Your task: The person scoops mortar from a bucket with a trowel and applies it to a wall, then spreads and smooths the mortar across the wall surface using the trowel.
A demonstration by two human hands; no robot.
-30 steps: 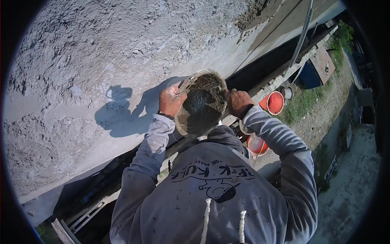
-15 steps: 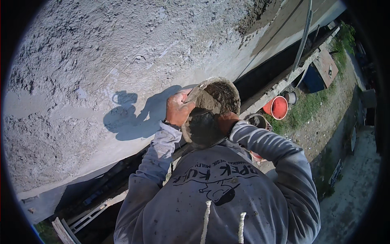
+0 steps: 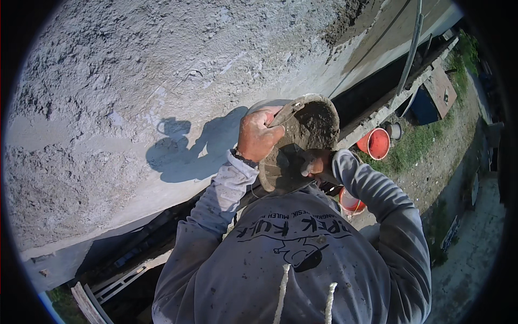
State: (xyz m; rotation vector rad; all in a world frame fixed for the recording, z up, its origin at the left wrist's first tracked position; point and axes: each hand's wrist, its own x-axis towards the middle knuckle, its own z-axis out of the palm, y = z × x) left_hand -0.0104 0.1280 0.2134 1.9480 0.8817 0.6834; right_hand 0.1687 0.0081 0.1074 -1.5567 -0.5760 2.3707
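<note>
A mortar-crusted bucket (image 3: 330,106) is held in front of my chest, tilted so its mouth faces up at me. Wet grey mortar (image 3: 314,125) lies inside, partly in shadow. My left hand (image 3: 259,136) is closed on the left side of the bucket's rim, thumb toward the inside. Over the near right part of the mouth, my right hand (image 3: 318,163) is closed in shade, thumb showing. What it grips is too dark to make out.
A rough grey wall (image 3: 124,70) fills the left and top, my shadow on it. At right are a concrete ledge (image 3: 372,116), an orange-red bucket (image 3: 376,144), a grey bucket (image 3: 394,130) and grass (image 3: 407,154). Another red bucket (image 3: 352,201) sits below my right forearm.
The bucket and both hands have shifted a little to the right in view. My right hand's thumb shows more plainly, and more of the lower red bucket has come into sight.
</note>
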